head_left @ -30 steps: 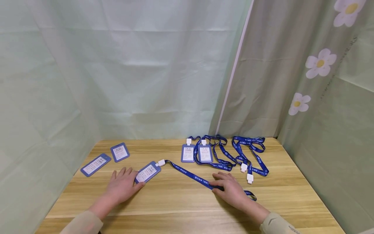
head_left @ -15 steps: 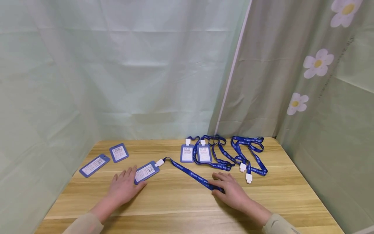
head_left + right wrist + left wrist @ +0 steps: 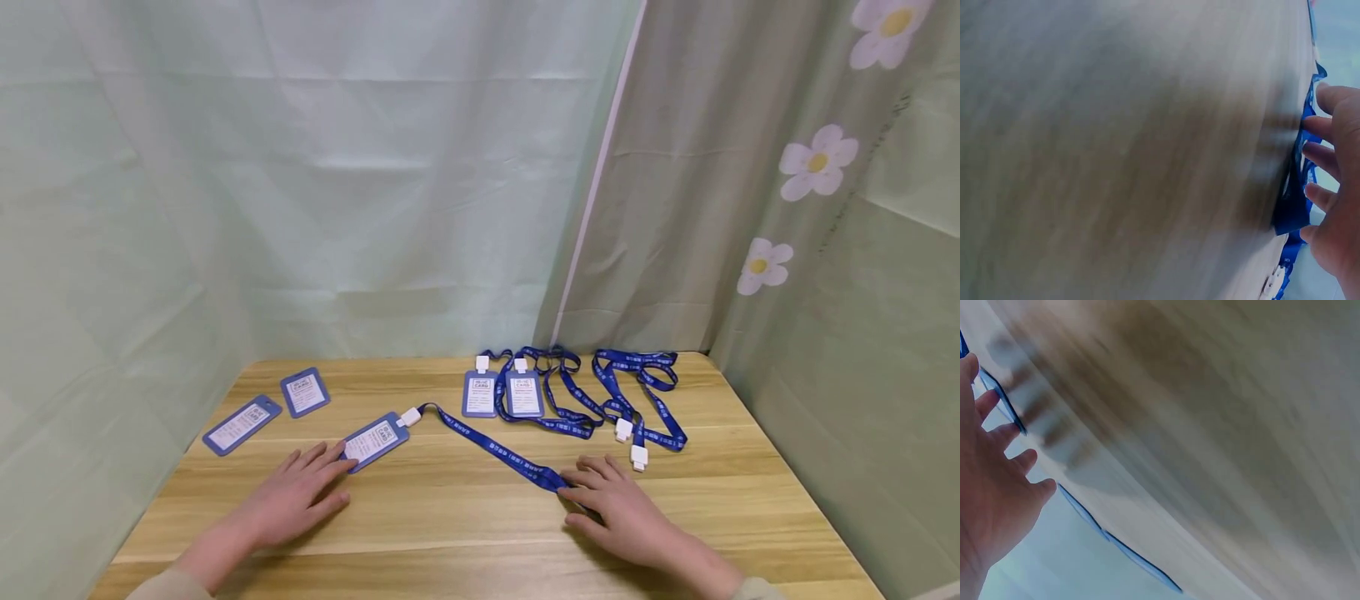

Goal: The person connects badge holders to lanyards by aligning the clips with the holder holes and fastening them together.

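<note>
A blue badge holder (image 3: 375, 442) with a white card lies tilted on the table. A white clip (image 3: 410, 417) joins it to a blue lanyard (image 3: 495, 450) stretching right. My left hand (image 3: 296, 500) lies at the holder's lower left corner, fingers spread and loosely bent, fingertips right at its edge. My right hand (image 3: 622, 512) reaches over the lanyard's far end, which it partly hides. In the right wrist view the fingers of that hand (image 3: 1341, 181) are relaxed beside the blue strap (image 3: 1294, 200). The left wrist view shows the spread left fingers (image 3: 1004, 434) by the holder's edge.
Two loose badge holders, one long (image 3: 242, 425) and one shorter (image 3: 305, 392), lie at the back left. Two more holders, left (image 3: 481, 393) and right (image 3: 525, 393), have lanyards attached at the back. Loose lanyards (image 3: 660, 417) with white clips lie right. Curtains (image 3: 405, 208) surround the wooden table (image 3: 450, 550).
My left hand has drawn back and left from the holder, uncovering its lower edge. My right hand has shifted right along the lanyard, whose looped end, first visible, is now hidden by the hand.
</note>
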Demonstrator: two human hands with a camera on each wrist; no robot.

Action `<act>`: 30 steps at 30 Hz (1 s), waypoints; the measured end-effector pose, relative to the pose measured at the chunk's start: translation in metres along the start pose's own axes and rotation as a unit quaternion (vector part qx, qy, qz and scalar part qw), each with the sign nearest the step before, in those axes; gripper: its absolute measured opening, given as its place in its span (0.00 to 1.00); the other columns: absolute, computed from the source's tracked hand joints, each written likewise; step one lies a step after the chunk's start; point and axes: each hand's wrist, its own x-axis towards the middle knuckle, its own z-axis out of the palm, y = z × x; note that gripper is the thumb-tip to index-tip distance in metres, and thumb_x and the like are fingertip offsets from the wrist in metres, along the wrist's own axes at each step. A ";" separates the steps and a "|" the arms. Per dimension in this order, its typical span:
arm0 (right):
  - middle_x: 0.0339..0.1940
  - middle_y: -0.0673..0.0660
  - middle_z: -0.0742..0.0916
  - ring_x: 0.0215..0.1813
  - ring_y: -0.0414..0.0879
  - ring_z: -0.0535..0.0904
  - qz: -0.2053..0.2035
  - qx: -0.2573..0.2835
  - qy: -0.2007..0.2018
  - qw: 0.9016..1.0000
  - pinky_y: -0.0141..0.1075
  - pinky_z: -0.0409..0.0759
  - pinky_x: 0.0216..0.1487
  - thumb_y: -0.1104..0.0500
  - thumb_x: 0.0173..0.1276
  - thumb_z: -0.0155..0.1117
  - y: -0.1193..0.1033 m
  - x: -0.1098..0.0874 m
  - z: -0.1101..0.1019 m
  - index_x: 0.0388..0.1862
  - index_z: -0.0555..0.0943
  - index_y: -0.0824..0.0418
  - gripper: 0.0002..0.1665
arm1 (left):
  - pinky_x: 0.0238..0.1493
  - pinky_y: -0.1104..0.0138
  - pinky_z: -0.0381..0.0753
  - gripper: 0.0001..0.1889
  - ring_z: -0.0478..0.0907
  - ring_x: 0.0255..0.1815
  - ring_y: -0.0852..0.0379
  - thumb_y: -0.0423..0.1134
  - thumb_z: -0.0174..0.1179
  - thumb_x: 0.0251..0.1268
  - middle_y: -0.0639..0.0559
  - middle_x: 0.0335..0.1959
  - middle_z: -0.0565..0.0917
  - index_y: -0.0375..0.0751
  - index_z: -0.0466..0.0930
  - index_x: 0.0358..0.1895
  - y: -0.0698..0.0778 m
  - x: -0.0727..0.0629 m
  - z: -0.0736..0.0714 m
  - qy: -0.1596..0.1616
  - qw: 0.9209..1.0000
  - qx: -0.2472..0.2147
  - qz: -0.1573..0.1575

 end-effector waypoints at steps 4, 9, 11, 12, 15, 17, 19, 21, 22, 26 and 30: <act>0.74 0.52 0.76 0.78 0.61 0.62 0.001 -0.001 -0.028 1.000 0.65 0.51 0.76 0.41 0.80 0.55 -0.003 0.005 0.004 0.70 0.80 0.52 0.28 | 0.71 0.33 0.57 0.29 0.63 0.75 0.31 0.61 0.54 0.76 0.40 0.75 0.69 0.52 0.75 0.72 0.005 0.001 0.001 0.001 1.000 0.013 0.006; 0.76 0.51 0.74 0.79 0.60 0.61 -0.025 -0.016 -0.025 0.999 0.63 0.53 0.77 0.46 0.82 0.54 -0.005 0.019 0.012 0.72 0.78 0.53 0.26 | 0.71 0.33 0.58 0.30 0.64 0.73 0.30 0.63 0.53 0.76 0.38 0.73 0.72 0.54 0.76 0.72 0.013 0.008 0.002 0.003 0.999 0.037 -0.004; 0.76 0.51 0.75 0.79 0.60 0.61 -0.040 -0.032 -0.020 0.998 0.63 0.53 0.77 0.49 0.81 0.55 -0.006 0.026 0.015 0.72 0.78 0.52 0.24 | 0.71 0.33 0.58 0.30 0.65 0.73 0.30 0.64 0.53 0.75 0.38 0.71 0.72 0.54 0.77 0.72 0.015 0.012 0.002 0.006 0.999 0.043 -0.012; 0.75 0.51 0.75 0.79 0.60 0.61 -0.047 -0.041 -0.018 0.998 0.63 0.53 0.77 0.51 0.81 0.56 -0.006 0.030 0.017 0.71 0.78 0.52 0.23 | 0.71 0.33 0.58 0.30 0.66 0.72 0.30 0.64 0.54 0.75 0.37 0.70 0.73 0.53 0.77 0.71 0.017 0.014 0.002 0.009 0.999 0.047 -0.014; 0.74 0.51 0.76 0.79 0.59 0.61 -0.066 -0.071 -0.013 0.995 0.63 0.54 0.77 0.56 0.80 0.57 -0.008 0.041 0.020 0.70 0.79 0.52 0.23 | 0.70 0.32 0.59 0.29 0.69 0.69 0.32 0.63 0.56 0.74 0.37 0.66 0.75 0.53 0.78 0.70 0.021 0.019 0.005 0.023 0.998 0.060 -0.017; 0.74 0.51 0.76 0.80 0.58 0.61 -0.072 -0.085 -0.015 0.994 0.62 0.54 0.77 0.58 0.80 0.56 -0.009 0.049 0.021 0.70 0.79 0.51 0.23 | 0.70 0.33 0.60 0.28 0.71 0.67 0.34 0.61 0.57 0.73 0.38 0.64 0.76 0.53 0.79 0.70 0.025 0.023 0.007 0.027 0.997 0.066 -0.021; 0.73 0.51 0.77 0.80 0.59 0.61 -0.077 -0.092 -0.018 0.993 0.63 0.53 0.77 0.60 0.79 0.56 -0.010 0.056 0.021 0.70 0.79 0.52 0.23 | 0.70 0.33 0.60 0.28 0.72 0.65 0.36 0.61 0.57 0.74 0.38 0.62 0.77 0.53 0.79 0.70 0.029 0.028 0.009 0.029 0.996 0.074 -0.026; 0.73 0.51 0.77 0.80 0.59 0.61 -0.079 -0.097 -0.022 0.992 0.63 0.53 0.77 0.62 0.78 0.55 -0.012 0.063 0.022 0.70 0.79 0.52 0.24 | 0.70 0.34 0.60 0.28 0.72 0.64 0.36 0.60 0.58 0.74 0.37 0.60 0.77 0.53 0.78 0.70 0.034 0.035 0.011 0.030 0.996 0.082 -0.031; 0.73 0.51 0.77 0.80 0.60 0.61 -0.079 -0.098 -0.023 0.992 0.63 0.53 0.77 0.62 0.78 0.55 -0.013 0.066 0.022 0.70 0.79 0.52 0.24 | 0.70 0.34 0.60 0.27 0.72 0.63 0.35 0.59 0.58 0.74 0.37 0.59 0.77 0.53 0.78 0.70 0.038 0.038 0.012 0.029 0.995 0.086 -0.035; 0.73 0.52 0.77 0.80 0.60 0.60 -0.076 -0.100 -0.026 0.992 0.63 0.52 0.77 0.61 0.79 0.54 -0.016 0.077 0.022 0.69 0.80 0.51 0.23 | 0.69 0.33 0.61 0.28 0.72 0.61 0.33 0.59 0.58 0.74 0.36 0.54 0.77 0.50 0.77 0.71 0.050 0.050 0.017 0.031 0.993 0.101 -0.045; 0.74 0.55 0.76 0.79 0.62 0.61 -0.067 -0.090 -0.021 0.993 0.65 0.52 0.76 0.56 0.81 0.55 -0.020 0.077 0.020 0.69 0.79 0.52 0.22 | 0.67 0.32 0.63 0.30 0.72 0.62 0.30 0.59 0.57 0.74 0.33 0.58 0.77 0.47 0.75 0.72 0.059 0.055 0.020 0.036 0.993 0.102 -0.052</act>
